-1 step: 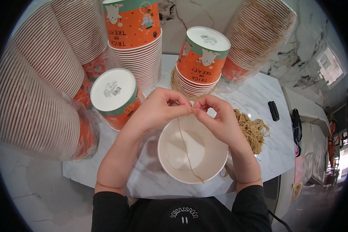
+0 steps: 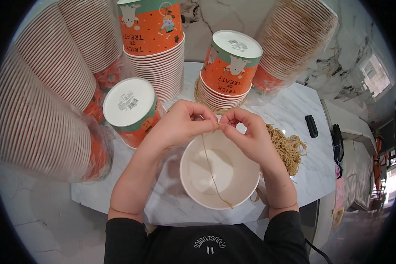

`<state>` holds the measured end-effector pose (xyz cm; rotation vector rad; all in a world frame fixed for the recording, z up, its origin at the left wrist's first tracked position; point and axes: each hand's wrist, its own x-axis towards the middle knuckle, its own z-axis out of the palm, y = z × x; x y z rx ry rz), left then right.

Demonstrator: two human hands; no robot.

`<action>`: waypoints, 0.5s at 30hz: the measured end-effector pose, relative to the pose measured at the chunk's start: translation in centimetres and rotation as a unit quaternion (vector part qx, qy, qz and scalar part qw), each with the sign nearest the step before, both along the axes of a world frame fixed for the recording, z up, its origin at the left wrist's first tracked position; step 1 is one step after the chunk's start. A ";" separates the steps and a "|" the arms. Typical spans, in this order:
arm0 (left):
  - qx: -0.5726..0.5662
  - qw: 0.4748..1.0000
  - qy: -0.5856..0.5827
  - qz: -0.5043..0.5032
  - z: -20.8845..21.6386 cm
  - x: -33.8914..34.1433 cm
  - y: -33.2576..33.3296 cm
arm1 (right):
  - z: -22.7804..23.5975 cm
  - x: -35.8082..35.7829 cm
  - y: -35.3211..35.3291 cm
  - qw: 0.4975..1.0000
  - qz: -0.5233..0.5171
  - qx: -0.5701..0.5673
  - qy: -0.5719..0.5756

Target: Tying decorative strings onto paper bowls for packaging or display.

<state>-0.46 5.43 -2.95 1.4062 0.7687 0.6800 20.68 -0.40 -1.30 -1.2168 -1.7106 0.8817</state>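
A white-lined paper bucket [image 2: 244,176] stands mouth up on the table in front of me. Across its opening runs a tan string [image 2: 211,174], its loose end hanging over the near rim. At the far rim, the fingertips of my left hand [image 2: 190,122] and my right hand [image 2: 246,132] meet, both closed in a pinch on the string. The exact spot where they grip is partly hidden by the fingers. A tangled heap of tan strings [image 2: 290,149] lies beside my right wrist.
An upturned orange bucket [image 2: 130,102] stands left of my hands. Behind are stacked orange buckets [image 2: 231,68] and a taller stack [image 2: 156,66]. Plastic-wrapped stacks [image 2: 39,127] crowd the left; another wrapped stack [image 2: 297,39] leans at back right. A small black object [image 2: 311,126] lies on the marble-patterned table [image 2: 312,176].
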 end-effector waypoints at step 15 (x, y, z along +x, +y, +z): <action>-0.039 0.998 -0.041 -0.042 -0.4 -0.1 0.6 | 0.3 0.1 0.0 1.000 0.013 -0.020 0.007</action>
